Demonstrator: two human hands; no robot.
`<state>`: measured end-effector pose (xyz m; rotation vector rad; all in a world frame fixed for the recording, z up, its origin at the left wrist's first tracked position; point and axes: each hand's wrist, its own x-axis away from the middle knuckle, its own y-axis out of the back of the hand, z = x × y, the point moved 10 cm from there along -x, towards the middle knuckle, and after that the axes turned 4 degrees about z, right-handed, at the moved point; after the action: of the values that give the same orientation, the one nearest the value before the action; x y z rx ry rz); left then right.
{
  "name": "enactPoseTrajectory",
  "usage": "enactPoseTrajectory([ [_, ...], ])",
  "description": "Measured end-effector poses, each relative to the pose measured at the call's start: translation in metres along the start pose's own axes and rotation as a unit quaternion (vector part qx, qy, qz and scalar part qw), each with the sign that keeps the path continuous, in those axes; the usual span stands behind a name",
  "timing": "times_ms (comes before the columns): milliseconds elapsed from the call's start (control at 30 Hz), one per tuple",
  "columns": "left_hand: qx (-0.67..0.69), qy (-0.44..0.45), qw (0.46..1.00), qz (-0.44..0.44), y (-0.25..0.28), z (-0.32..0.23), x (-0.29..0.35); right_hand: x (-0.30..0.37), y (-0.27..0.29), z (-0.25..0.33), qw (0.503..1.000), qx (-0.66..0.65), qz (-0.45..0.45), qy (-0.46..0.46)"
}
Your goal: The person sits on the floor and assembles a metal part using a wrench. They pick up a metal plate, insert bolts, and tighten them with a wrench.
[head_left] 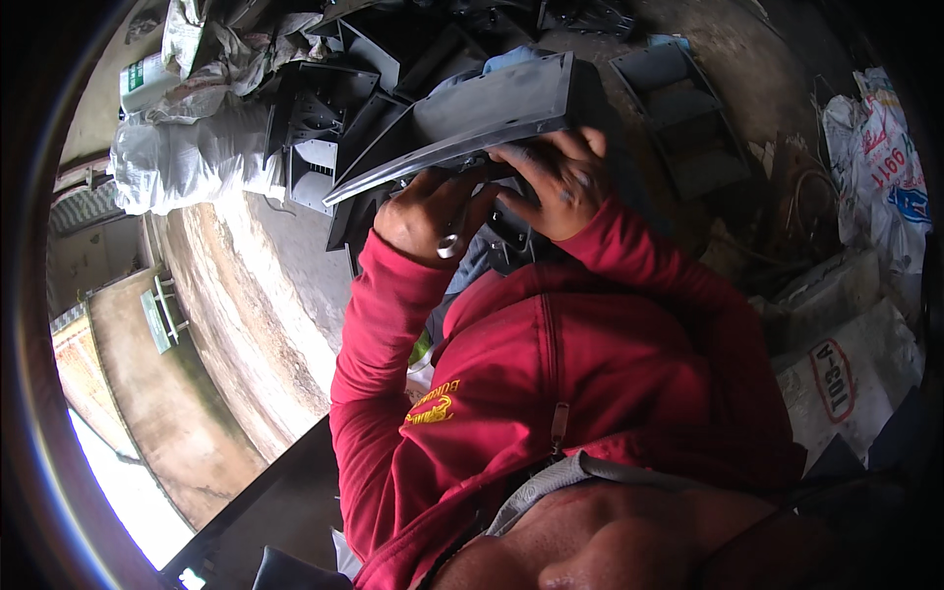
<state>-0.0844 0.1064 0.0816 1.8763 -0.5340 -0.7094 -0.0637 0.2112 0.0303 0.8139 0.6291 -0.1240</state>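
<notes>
A dark grey box-shaped housing with a flat inner face and a long raised rim is tilted up in front of my lap. My left hand is closed under its near edge. A small shiny metal piece with a round end sticks out of that fist; the rest is hidden by the fingers. My right hand grips the same near edge further right, its fingers bent against the rim and its thumb pointing toward my left hand. What lies between the two hands under the rim is mostly hidden.
Several similar black housings are piled beyond and to the left. Another dark housing lies on the floor at the right. White sacks stand at the left, and printed plastic bags lie at the right.
</notes>
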Motion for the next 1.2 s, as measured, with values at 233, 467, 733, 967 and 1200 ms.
enactPoseTrajectory([
  [233, -0.081, 0.026, 0.994, 0.068, -0.023, -0.006, -0.016, 0.001, -0.001, -0.003, 1.000, 0.012, 0.004, -0.007],
  [467, 0.499, 0.309, 0.809, -0.029, -0.057, 0.093, 0.059, 0.003, -0.001, 0.001, 1.000, 0.008, -0.017, 0.005],
  [733, 0.429, 0.299, 0.845, -0.108, -0.027, 0.078, 0.061, 0.000, 0.001, -0.001, 1.000, 0.002, -0.017, 0.003],
  [967, -0.027, 0.053, 0.996, -0.068, -0.005, 0.006, 0.013, 0.000, 0.003, 0.002, 1.000, -0.015, -0.016, 0.003],
  [1200, -0.159, -0.009, 0.987, 0.012, -0.029, 0.014, 0.001, 0.000, 0.007, -0.001, 1.000, -0.010, -0.027, 0.002],
])
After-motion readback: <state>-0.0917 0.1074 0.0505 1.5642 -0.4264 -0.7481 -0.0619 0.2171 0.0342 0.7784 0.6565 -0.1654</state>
